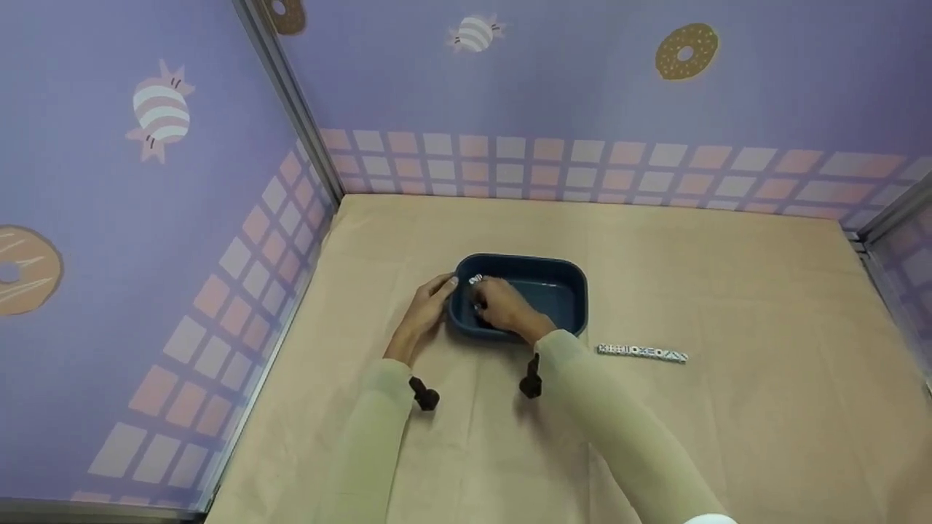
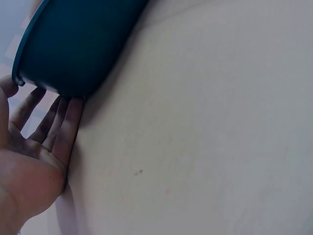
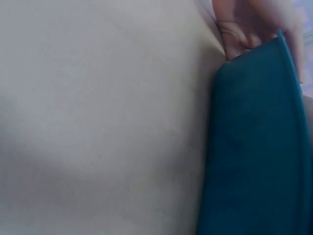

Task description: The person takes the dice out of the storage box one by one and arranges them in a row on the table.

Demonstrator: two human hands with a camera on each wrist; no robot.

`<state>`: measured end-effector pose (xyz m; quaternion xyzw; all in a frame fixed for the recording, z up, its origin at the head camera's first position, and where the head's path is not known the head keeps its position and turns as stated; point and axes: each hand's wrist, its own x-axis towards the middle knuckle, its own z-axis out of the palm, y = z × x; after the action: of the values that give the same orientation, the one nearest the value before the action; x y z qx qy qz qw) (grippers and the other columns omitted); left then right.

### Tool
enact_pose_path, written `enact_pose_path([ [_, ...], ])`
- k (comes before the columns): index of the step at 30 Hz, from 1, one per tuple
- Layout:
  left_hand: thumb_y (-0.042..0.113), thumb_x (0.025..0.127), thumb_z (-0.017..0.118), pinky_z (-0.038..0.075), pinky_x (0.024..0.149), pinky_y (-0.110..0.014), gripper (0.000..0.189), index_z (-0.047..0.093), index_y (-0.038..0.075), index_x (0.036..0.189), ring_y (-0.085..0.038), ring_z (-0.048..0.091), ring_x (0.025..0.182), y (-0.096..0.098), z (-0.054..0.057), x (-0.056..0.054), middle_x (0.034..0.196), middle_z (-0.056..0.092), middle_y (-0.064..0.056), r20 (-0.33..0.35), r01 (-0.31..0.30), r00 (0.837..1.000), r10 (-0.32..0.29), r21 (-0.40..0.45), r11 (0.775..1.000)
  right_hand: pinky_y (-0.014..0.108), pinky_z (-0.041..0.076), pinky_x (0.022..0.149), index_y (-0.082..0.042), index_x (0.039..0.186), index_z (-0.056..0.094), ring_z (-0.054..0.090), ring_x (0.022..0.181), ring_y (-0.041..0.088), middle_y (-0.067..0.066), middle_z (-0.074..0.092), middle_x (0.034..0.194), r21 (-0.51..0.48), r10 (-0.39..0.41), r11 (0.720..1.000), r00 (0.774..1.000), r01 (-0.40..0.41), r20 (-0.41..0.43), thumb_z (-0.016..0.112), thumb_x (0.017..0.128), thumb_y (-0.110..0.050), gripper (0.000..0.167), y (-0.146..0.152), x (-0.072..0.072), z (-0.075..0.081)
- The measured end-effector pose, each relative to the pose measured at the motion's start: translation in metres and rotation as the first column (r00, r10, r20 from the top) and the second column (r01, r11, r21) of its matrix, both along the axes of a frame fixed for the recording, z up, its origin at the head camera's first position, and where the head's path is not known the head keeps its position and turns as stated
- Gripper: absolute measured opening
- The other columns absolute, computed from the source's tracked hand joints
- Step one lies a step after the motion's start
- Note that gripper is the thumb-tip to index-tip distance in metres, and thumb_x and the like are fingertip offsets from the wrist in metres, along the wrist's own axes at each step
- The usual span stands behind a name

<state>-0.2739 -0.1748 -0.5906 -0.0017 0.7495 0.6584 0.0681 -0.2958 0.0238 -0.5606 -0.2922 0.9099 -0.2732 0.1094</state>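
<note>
A dark blue-green rectangular basin stands on the cloth-covered table. My left hand grips its left end, the thumb over the rim and the fingers against the outer wall, as the left wrist view shows. Inside the basin, near that end, is my right hand, reaching down with bent fingers. Small white pieces with dark marks show beside its fingertips; whether the fingers hold them is hidden. A row of small white blocks with dark marks lies on the table to the right of the basin.
Pale tan cloth covers the table. A lilac wall with printed sweets rises behind it, and another patterned panel borders the left. Metal frame posts mark the corners. Dark wrist mounts jut from both sleeves.
</note>
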Motion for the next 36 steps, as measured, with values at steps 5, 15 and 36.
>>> enact_pose_path([
  [5,0.041,0.111,0.056,0.048,0.109,-0.046,0.051,0.058,0.012,0.152,-0.029,0.059,0.135,0.002,0.000,0.000,0.152,0.059,-0.012,0.019,-0.001,1.000,0.001,0.022,1.000,0.040,0.055,0.081,-0.001,0.113,0.070,0.063,0.089,0.021,0.009,0.068,0.102,-0.011,0.081,0.997,0.996,-0.081,0.025,0.068,0.104,-0.007,0.012,0.024,0.007,0.016],
  [15,0.041,0.112,0.054,0.042,0.117,-0.049,0.053,0.056,0.008,0.153,-0.033,0.053,0.142,-0.002,-0.003,0.000,0.154,0.055,-0.015,-0.010,0.006,1.000,-0.006,-0.005,1.000,0.039,0.055,0.075,-0.002,0.104,0.074,0.062,0.084,0.020,0.007,0.068,0.095,-0.171,0.041,0.983,0.982,-0.074,-0.187,0.076,0.098,-0.005,0.007,0.127,0.033,0.050],
  [36,0.044,0.112,0.054,0.041,0.118,-0.049,0.056,0.054,0.009,0.155,-0.033,0.050,0.145,0.002,0.000,0.001,0.158,0.051,-0.015,-0.010,0.017,1.000,-0.017,-0.027,1.000,0.028,0.052,0.072,-0.003,0.101,0.077,0.063,0.082,0.019,0.002,0.071,0.089,-0.023,-0.243,0.970,0.970,0.243,0.013,0.078,0.094,-0.002,0.007,0.351,0.090,0.028],
])
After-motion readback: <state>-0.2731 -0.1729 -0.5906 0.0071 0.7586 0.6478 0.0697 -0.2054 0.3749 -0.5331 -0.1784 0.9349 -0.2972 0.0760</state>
